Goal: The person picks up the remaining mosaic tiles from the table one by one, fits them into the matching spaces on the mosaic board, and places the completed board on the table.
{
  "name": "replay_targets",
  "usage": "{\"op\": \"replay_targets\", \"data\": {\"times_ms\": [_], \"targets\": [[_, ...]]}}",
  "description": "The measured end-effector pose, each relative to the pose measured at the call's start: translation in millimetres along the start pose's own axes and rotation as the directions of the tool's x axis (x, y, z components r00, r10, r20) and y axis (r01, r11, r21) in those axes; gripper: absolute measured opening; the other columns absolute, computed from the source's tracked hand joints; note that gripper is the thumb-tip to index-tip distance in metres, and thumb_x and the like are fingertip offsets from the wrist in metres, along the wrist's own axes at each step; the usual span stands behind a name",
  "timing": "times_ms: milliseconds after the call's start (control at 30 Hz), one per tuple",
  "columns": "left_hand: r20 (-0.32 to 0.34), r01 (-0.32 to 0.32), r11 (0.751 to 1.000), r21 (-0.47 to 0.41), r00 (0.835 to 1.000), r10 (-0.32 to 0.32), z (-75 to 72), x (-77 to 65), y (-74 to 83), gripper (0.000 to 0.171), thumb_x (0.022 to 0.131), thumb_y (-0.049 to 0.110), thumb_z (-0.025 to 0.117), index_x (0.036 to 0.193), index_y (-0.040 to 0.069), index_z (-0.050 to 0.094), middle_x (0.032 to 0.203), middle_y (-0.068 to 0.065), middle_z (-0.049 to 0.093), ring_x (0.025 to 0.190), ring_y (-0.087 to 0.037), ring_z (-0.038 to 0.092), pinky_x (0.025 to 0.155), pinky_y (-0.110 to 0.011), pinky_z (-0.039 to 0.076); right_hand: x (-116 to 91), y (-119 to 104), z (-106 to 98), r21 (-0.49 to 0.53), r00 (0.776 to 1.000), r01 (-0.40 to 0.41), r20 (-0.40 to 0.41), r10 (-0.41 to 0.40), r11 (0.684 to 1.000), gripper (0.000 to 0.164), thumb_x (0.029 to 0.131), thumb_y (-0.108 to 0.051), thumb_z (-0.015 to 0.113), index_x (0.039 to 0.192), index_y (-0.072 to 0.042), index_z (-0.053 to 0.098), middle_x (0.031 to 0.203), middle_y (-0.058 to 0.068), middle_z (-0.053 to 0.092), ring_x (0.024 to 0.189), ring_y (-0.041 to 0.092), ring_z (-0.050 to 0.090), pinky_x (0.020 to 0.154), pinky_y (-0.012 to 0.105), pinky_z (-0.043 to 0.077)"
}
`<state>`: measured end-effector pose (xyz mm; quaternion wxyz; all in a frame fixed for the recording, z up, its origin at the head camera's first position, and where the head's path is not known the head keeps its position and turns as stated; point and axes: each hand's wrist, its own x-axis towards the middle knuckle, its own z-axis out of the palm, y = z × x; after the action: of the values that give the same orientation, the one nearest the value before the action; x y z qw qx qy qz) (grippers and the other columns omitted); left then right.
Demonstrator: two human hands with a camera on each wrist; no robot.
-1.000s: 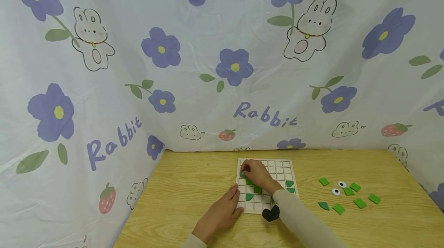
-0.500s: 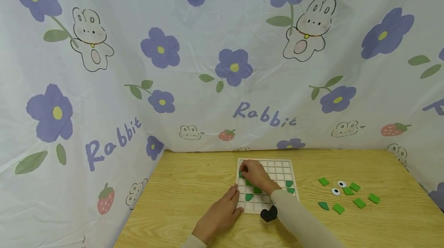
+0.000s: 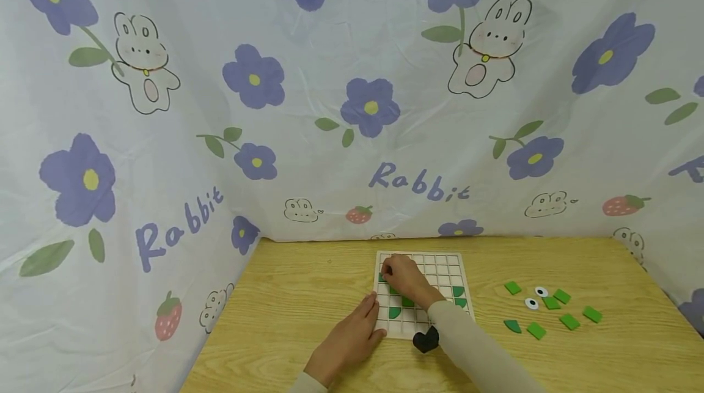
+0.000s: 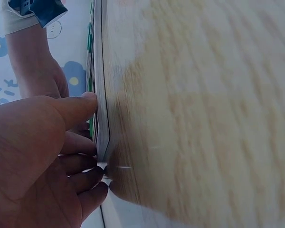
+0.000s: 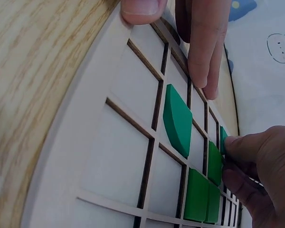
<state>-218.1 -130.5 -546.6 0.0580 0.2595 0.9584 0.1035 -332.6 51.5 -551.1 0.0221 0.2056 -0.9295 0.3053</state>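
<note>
A pale wooden grid board (image 3: 448,261) lies on the table with green tiles in some cells. My left hand (image 3: 348,333) rests along its left side, fingers fairly straight; the left wrist view shows the thumb (image 4: 80,108) right at the board's edge. Over the upper left cells, my right hand (image 3: 407,275) has its fingers curled. In the right wrist view its thumb and fingers pinch a dark green tile (image 5: 223,137), partly hidden by the thumb. Close by sit bright green square tiles (image 5: 196,194) and a dark green quarter-round tile (image 5: 177,121).
To the board's right lie several loose green square tiles (image 3: 570,321), a dark green quarter-round tile (image 3: 513,326) and two round eye pieces (image 3: 531,304). A black heart-shaped thing (image 3: 426,339) is at the right sleeve. A patterned cloth (image 3: 308,154) hangs behind the table.
My right hand's fingers have shifted slightly at the upper left of the board. The left hand keeps its place at the board's side, and the loose pieces have not moved.
</note>
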Motion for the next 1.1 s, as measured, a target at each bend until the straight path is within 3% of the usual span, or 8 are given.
{"op": "replay_targets", "data": {"times_ms": [667,1100], "targets": [[0.021,0.008,1.0,-0.004,1.0,-0.008,0.6,1.2,-0.6,0.066,0.112,0.039,0.057,0.162,-0.002,0.042,0.174,-0.016,0.034,0.161,-0.029,0.035,0.124,-0.043,0.042,-4,3,-2,-0.004,1.0,0.029,-0.01,-0.029,1.0,0.006,0.101,-0.009,0.075,0.095,-0.009,0.077,0.095,0.0,0.071,0.083,0.011,0.066,0.074,0.032,0.058],[0.044,0.021,1.0,-0.023,0.999,-0.02,0.0,1.6,-0.6,0.067,0.112,0.04,0.056,0.163,-0.001,0.04,0.175,-0.014,0.031,0.162,-0.028,0.034,0.124,-0.044,0.042,-12,7,-23,0.069,0.996,0.051,-0.074,-0.046,0.996,0.004,0.1,-0.007,0.075,0.103,-0.008,0.078,0.097,0.001,0.074,0.087,0.014,0.068,0.077,0.035,0.059]]}}
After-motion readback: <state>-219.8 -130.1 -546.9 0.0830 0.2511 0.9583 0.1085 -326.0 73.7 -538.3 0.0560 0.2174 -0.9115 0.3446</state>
